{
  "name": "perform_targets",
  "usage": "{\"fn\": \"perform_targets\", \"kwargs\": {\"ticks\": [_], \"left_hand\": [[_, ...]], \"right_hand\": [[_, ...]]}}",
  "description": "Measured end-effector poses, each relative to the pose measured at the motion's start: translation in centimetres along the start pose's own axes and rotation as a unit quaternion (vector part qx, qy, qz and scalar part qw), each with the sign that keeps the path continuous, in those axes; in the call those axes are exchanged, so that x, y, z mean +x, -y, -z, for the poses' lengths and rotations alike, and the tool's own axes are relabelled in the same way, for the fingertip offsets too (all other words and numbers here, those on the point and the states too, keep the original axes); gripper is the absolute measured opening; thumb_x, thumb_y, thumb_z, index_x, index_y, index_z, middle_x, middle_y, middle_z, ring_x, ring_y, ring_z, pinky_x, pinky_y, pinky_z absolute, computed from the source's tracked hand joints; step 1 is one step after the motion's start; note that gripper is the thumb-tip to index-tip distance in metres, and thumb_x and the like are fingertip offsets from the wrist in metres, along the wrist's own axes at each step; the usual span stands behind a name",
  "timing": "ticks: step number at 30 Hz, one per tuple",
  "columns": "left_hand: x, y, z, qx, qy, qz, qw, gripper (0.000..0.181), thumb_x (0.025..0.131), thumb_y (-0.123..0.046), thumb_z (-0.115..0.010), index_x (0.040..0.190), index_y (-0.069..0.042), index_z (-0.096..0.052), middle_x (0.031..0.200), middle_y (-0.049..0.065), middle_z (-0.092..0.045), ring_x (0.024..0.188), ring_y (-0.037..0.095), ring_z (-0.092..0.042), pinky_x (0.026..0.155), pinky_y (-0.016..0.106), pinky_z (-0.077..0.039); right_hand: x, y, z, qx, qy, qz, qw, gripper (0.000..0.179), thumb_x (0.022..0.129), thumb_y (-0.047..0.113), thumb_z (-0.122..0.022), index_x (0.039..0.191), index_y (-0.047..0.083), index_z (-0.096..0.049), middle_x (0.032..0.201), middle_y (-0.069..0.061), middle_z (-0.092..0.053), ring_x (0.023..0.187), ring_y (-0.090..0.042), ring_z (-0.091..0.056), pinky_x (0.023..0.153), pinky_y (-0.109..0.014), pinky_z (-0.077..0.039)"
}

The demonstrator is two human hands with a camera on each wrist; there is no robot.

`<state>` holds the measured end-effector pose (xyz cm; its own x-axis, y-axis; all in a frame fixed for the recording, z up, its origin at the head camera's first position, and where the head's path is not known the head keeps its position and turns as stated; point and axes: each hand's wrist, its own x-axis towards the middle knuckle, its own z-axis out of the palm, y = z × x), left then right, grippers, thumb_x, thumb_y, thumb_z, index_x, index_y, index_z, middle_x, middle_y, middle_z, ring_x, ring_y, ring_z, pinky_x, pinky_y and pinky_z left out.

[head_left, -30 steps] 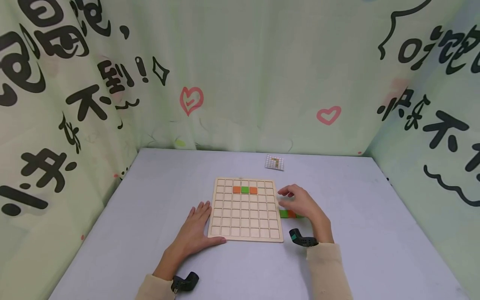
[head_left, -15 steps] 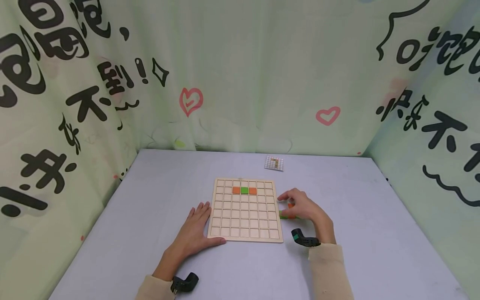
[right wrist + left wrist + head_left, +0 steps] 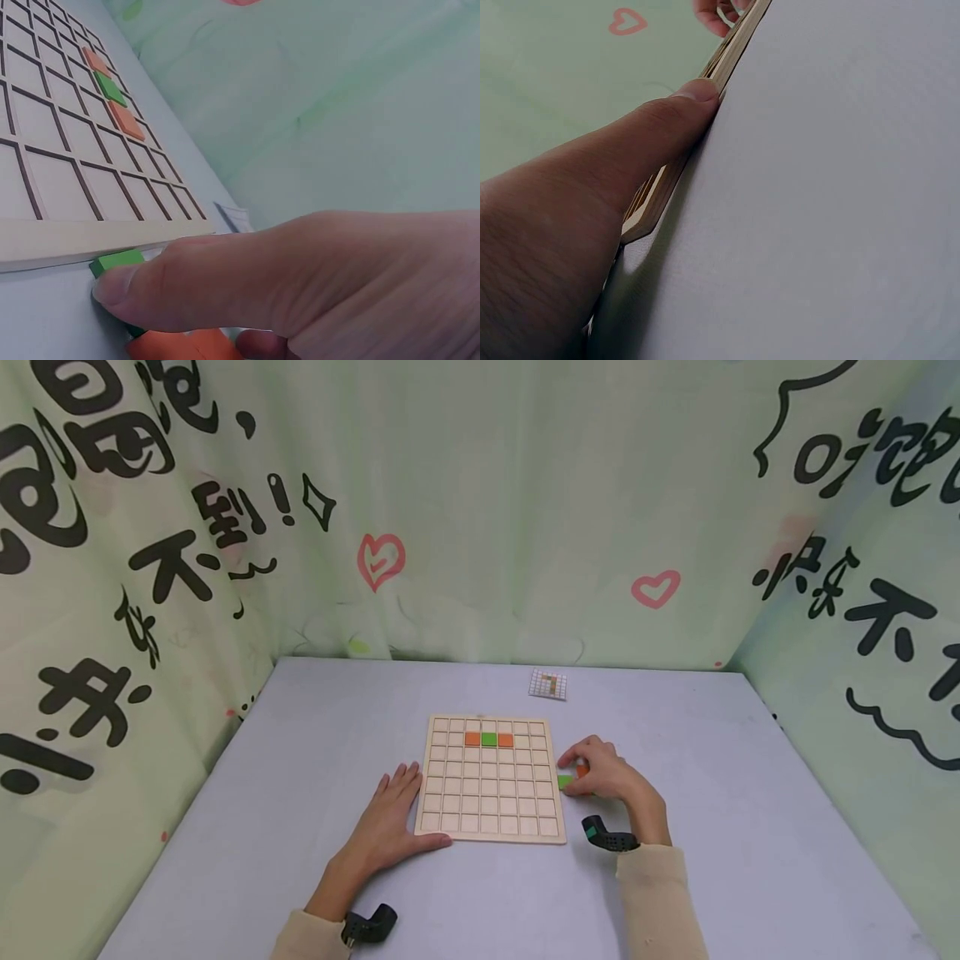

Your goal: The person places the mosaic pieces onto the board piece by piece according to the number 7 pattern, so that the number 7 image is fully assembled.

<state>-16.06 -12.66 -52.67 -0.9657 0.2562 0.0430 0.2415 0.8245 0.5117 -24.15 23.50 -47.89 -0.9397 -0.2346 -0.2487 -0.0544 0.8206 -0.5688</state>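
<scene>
A wooden grid board (image 3: 489, 839) lies flat, with two orange tiles (image 3: 472, 740) and a green tile (image 3: 489, 740) between them in one row near its far side. My left hand (image 3: 393, 822) rests against the board's left edge with fingers straight, its thumb (image 3: 671, 112) on the front edge. Beside the board's right edge, my right hand (image 3: 603, 772) pinches a loose green square tile (image 3: 116, 261) between thumb and index finger. Loose orange tiles (image 3: 184, 345) sit under that hand, partly hidden by it.
Farther back on the white table (image 3: 337, 710) lies a small card (image 3: 548, 685) printed with a grid pattern. A pale green curtain (image 3: 510, 527) with lettering and hearts hangs behind and at both sides.
My right hand has lowered its fingers to the loose tiles beside the board and taken a green one, which has shifted slightly away from me. The left hand has stayed put.
</scene>
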Motion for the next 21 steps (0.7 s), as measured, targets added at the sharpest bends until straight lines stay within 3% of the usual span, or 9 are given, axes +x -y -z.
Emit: {"fn": "perform_targets", "kwargs": {"ticks": [12, 21], "left_hand": [[-0.01, -0.05, 0.03, -0.001, -0.001, 0.003, 1.0000, 0.114, 0.072, -0.070, -0.075, 0.154, -0.001, -0.037, 0.164, 0.013, -0.032, 0.156, 0.029, -0.021, 0.129, 0.050, -0.017], [0.01, -0.12, 0.05, 0.003, 0.003, 0.007, 1.0000, 0.115, 0.072, -0.071, -0.075, 0.154, -0.002, -0.035, 0.164, 0.012, -0.031, 0.156, 0.029, -0.020, 0.129, 0.049, -0.016]], "right_hand": [[0.25, -0.11, 0.05, -0.005, -0.008, -0.012, 0.9999, 0.023, 0.082, 0.020, -0.081, 0.103, 0.014, -0.074, 0.125, -0.014, -0.053, 0.108, -0.030, -0.043, 0.082, -0.040, -0.043], [0.36, 0.00, -0.08, -0.012, -0.017, -0.011, 0.9997, 0.024, 0.084, 0.020, -0.078, 0.106, 0.012, -0.074, 0.124, -0.015, -0.055, 0.108, -0.030, -0.043, 0.086, -0.046, -0.044]]}}
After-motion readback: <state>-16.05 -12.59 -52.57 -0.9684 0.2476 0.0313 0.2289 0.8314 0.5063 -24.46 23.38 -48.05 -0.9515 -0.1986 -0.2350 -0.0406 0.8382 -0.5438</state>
